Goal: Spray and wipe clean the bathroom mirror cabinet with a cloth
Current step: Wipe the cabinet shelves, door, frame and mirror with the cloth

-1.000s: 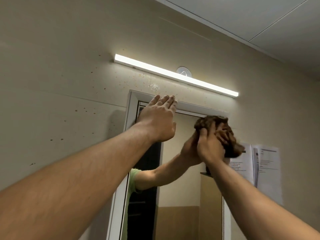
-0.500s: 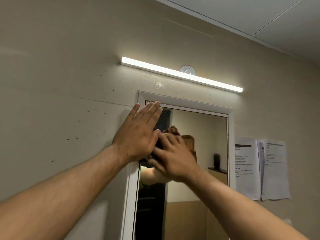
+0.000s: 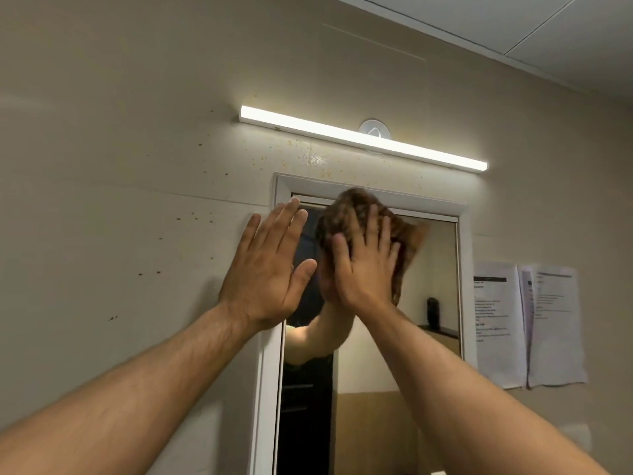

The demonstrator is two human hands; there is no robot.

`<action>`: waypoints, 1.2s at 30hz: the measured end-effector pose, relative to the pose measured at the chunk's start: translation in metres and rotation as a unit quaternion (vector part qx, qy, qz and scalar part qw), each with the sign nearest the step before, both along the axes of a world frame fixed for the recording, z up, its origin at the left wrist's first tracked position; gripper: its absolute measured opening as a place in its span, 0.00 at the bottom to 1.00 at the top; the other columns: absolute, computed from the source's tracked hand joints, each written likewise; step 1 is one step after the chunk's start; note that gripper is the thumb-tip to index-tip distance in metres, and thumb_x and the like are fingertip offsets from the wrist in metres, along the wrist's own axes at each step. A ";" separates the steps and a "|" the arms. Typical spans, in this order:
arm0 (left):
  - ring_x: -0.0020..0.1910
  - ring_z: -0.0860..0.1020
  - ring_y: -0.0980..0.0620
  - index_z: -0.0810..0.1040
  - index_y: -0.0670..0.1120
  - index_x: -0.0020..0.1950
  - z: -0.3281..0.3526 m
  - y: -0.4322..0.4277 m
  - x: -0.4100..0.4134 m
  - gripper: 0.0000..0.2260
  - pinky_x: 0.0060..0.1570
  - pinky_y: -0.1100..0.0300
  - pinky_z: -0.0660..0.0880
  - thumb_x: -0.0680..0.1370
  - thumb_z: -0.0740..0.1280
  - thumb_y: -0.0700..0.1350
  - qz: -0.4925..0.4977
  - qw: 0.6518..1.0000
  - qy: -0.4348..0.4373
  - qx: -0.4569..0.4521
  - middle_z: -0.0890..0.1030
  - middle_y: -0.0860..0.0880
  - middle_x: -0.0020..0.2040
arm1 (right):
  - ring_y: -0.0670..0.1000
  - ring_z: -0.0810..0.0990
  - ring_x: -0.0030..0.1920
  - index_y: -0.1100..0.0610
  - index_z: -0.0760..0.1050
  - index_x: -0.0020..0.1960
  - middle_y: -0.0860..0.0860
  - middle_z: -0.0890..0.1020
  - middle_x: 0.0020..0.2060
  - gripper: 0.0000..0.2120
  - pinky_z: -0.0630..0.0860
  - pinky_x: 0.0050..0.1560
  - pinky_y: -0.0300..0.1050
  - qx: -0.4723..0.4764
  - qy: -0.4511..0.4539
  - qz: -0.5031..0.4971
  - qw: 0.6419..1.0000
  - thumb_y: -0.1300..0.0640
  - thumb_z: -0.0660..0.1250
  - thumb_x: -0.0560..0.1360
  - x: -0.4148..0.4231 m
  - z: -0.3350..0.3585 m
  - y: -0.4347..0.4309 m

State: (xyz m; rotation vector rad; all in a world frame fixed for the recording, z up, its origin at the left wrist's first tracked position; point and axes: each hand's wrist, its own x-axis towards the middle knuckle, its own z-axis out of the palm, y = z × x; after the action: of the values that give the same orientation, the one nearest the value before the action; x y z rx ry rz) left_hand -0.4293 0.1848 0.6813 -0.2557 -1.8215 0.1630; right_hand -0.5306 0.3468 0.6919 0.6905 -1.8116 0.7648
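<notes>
Right hand (image 3: pixel 364 265), fingers spread, presses the brown cloth (image 3: pixel 368 214) flat on the mirror (image 3: pixel 435 269) near its top edge. Left hand (image 3: pixel 270 265) lies flat and open on the mirror's left frame, holding nothing. Wiping seems to be in hand; the next stroke probably needs even pressure toward the mirror's dry right side.

The cloth (image 3: pixel 373 214) is motion-blurred, its right corner smeared and its weave unreadable, and the right hand (image 3: pixel 364 269) covers its middle. The left hand (image 3: pixel 265 269) hides part of the mirror cabinet's (image 3: pixel 445 214) left frame edge, and the cabinet's lower end is cut off by the bottom edge. The print on the papers (image 3: pixel 527 323) to the right is too small to read, and a dark object (image 3: pixel 433 310) reflected in the mirror cannot be identified.
</notes>
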 end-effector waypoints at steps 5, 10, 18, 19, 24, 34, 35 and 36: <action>0.84 0.48 0.47 0.53 0.42 0.84 -0.004 -0.007 0.002 0.34 0.81 0.41 0.51 0.83 0.49 0.61 0.015 0.996 0.003 -0.085 0.51 0.43 0.85 | 0.54 0.35 0.83 0.46 0.42 0.85 0.48 0.40 0.84 0.36 0.41 0.81 0.64 0.150 0.132 0.070 0.977 0.39 0.55 0.83 0.021 -0.017 -0.050; 0.84 0.50 0.46 0.56 0.44 0.83 -0.026 -0.009 -0.005 0.33 0.81 0.42 0.53 0.84 0.48 0.62 0.051 0.972 -0.057 -0.220 0.53 0.43 0.84 | 0.53 0.59 0.82 0.54 0.66 0.80 0.53 0.60 0.82 0.27 0.59 0.80 0.57 0.274 0.147 0.183 0.933 0.46 0.60 0.83 -0.013 -0.036 0.014; 0.83 0.51 0.45 0.53 0.45 0.83 -0.034 -0.003 -0.012 0.32 0.80 0.43 0.50 0.84 0.45 0.62 0.035 0.982 -0.046 -0.181 0.53 0.44 0.84 | 0.52 0.36 0.83 0.50 0.53 0.84 0.52 0.47 0.84 0.31 0.36 0.81 0.59 -0.069 -0.059 -0.111 0.990 0.39 0.45 0.83 -0.049 -0.064 0.059; 0.84 0.51 0.45 0.53 0.45 0.83 -0.037 0.000 -0.014 0.33 0.80 0.43 0.50 0.84 0.47 0.62 0.027 0.983 -0.049 -0.177 0.52 0.44 0.84 | 0.53 0.35 0.83 0.45 0.52 0.84 0.51 0.46 0.84 0.30 0.34 0.81 0.58 0.034 0.014 -0.093 0.995 0.38 0.48 0.83 -0.046 -0.079 0.055; 0.83 0.53 0.44 0.55 0.44 0.83 -0.053 0.000 -0.023 0.33 0.80 0.44 0.49 0.83 0.49 0.61 0.035 0.978 -0.051 -0.199 0.54 0.43 0.84 | 0.51 0.46 0.84 0.38 0.51 0.83 0.46 0.49 0.84 0.30 0.40 0.82 0.47 0.260 0.146 0.000 0.955 0.38 0.54 0.83 -0.055 -0.114 0.089; 0.83 0.51 0.42 0.53 0.42 0.83 -0.068 -0.005 -0.022 0.33 0.79 0.38 0.53 0.83 0.51 0.59 0.029 0.986 -0.045 -0.161 0.51 0.40 0.84 | 0.55 0.37 0.83 0.42 0.50 0.82 0.50 0.43 0.84 0.28 0.36 0.80 0.57 0.063 0.021 -0.030 0.997 0.40 0.49 0.83 -0.017 -0.145 0.016; 0.83 0.51 0.42 0.53 0.42 0.83 -0.069 -0.005 -0.020 0.33 0.79 0.38 0.53 0.83 0.52 0.58 0.011 0.987 -0.049 -0.154 0.51 0.40 0.84 | 0.56 0.39 0.84 0.39 0.51 0.82 0.49 0.43 0.84 0.28 0.39 0.80 0.58 0.160 0.076 -0.015 0.984 0.41 0.51 0.83 -0.009 -0.169 0.009; 0.83 0.50 0.42 0.53 0.42 0.83 -0.071 -0.005 -0.018 0.33 0.80 0.39 0.53 0.83 0.53 0.57 -0.003 0.987 -0.054 -0.152 0.51 0.40 0.84 | 0.57 0.42 0.84 0.41 0.51 0.84 0.49 0.45 0.85 0.29 0.42 0.80 0.59 0.223 0.117 -0.002 0.968 0.41 0.52 0.84 -0.007 -0.186 0.010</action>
State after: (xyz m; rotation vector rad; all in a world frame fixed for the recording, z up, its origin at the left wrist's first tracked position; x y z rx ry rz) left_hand -0.4476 0.1793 0.6107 -0.4929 -1.9004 0.4309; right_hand -0.5372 0.3567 0.5063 1.0222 -1.7749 0.2528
